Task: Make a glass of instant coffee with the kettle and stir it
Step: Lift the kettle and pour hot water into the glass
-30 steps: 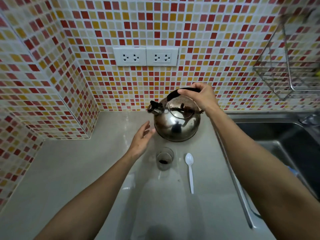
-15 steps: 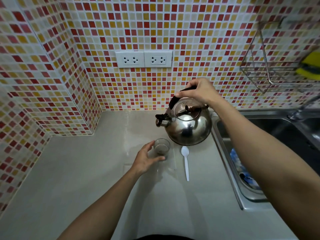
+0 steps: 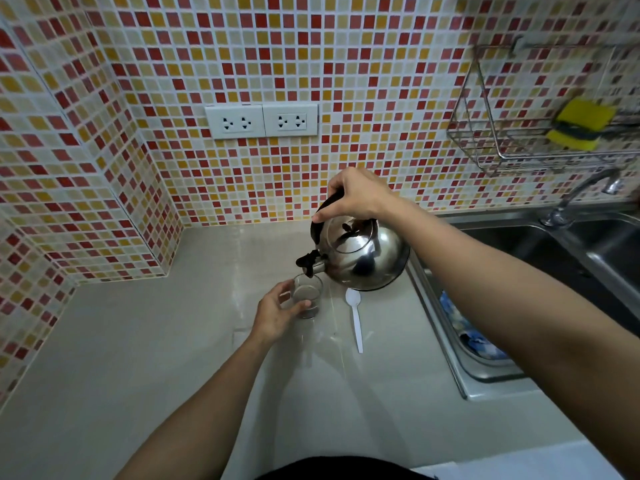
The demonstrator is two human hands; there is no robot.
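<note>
Kettle: steel, lifted off the counter and tipped, spout down-left, its tip just above the glass rim
Right hand: closed around the kettle's black handle
Glass: upright on the counter, dark coffee inside
Left hand: fingers curled part-way round the glass, touching its near and left side
Spoon: white, flat just right of the glass, bowl toward the wall, handle toward the person
Sink: to the right

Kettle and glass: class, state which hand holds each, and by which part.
The right hand holds the kettle by its black top handle. The left hand grips the glass around its side, on the counter.
</note>
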